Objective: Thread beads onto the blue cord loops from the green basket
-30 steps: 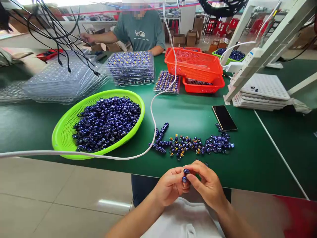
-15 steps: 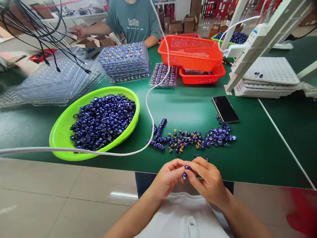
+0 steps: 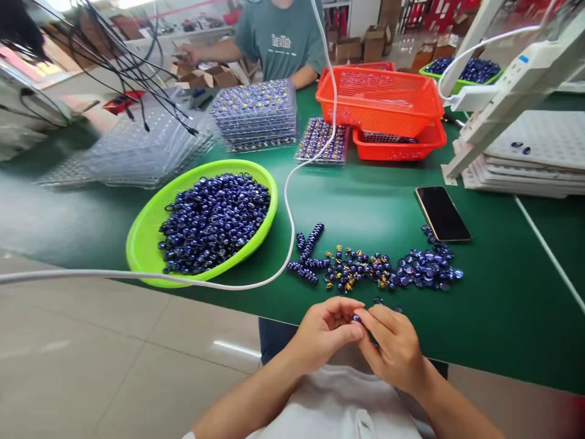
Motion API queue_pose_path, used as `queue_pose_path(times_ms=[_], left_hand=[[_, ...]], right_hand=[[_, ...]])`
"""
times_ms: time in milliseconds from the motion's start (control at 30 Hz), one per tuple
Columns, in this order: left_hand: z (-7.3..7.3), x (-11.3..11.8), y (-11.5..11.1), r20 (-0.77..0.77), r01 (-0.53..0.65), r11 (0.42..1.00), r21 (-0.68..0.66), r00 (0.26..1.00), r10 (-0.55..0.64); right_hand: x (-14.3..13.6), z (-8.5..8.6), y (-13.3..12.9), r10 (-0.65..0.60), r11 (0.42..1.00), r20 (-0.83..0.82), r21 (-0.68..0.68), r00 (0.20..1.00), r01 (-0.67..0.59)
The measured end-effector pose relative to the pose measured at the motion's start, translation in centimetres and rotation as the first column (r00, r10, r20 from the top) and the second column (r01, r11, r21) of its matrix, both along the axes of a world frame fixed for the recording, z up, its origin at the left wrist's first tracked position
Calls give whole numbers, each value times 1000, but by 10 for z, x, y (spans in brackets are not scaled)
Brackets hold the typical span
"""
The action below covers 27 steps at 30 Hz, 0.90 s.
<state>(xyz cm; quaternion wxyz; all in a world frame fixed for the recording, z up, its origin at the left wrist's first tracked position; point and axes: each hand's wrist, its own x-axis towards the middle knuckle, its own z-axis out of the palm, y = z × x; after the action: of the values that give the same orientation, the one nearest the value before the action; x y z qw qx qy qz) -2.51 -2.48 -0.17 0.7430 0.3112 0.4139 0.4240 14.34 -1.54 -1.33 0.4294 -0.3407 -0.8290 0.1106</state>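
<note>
My left hand (image 3: 322,334) and my right hand (image 3: 393,344) meet at the table's near edge, fingertips together. Between them shows a small shiny dark-blue piece (image 3: 356,318), mostly covered by the fingers. Both hands are closed on it in a pinch. Just beyond lie a few loose dark-blue pieces (image 3: 378,300). Farther out is a row of small parts: coiled dark-blue stacks (image 3: 312,241), blue balls with orange-yellow bits (image 3: 361,268), and flat glossy blue discs (image 3: 425,268).
A green basket (image 3: 137,235) of dark-blue pieces stands left, crossed by a white cable (image 3: 228,286). Behind are filled clear trays (image 3: 256,116), red baskets (image 3: 379,100) and a co-worker (image 3: 283,42). A phone (image 3: 442,213) and white trays (image 3: 525,164) lie right.
The view has turned slightly left, so the table's things sit farther right. Two blue parts showed between my fingers before; now only one does, and my left fingers have shifted around it.
</note>
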Motion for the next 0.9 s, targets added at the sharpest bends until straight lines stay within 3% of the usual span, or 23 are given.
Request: queue_pose_path(times_ms=[200, 333, 500, 600, 700, 733, 800, 867, 900], left_hand=[[-4, -3, 4, 22, -63, 997, -41, 998, 64], [-7, -11, 7, 127, -17, 995, -98, 991, 29], [-13, -22, 9, 150, 1, 991, -131, 989, 19], [-3, -34, 11, 67, -37, 994, -102, 997, 44], [20, -62, 16, -141, -139, 990, 33, 980, 142], [29, -75, 19, -244, -195, 972, 129, 944, 221], [48, -104, 28, -422, -296, 890, 347, 798, 430], [66, -135, 39, -510, -334, 752, 568, 574, 641], [74, -150, 45, -539, -304, 677, 671, 427, 726]], right_hand=[[-5, -11, 5, -15, 1000, -5, 5, 1000, 15], [-3, -12, 7, 8, 999, -37, -44, 999, -9], [-10, -11, 10, 135, 987, -117, -75, 984, -144], [-15, -9, 11, 220, 966, -118, -113, 968, -233], [-16, -7, 11, 244, 954, -107, -152, 964, -259], [-16, -7, 11, 239, 954, -104, -162, 965, -254], [-13, -8, 11, 220, 958, -102, -165, 970, -234], [-10, -10, 10, 195, 964, -98, -162, 976, -209], [-9, -11, 10, 180, 967, -95, -162, 979, -194]])
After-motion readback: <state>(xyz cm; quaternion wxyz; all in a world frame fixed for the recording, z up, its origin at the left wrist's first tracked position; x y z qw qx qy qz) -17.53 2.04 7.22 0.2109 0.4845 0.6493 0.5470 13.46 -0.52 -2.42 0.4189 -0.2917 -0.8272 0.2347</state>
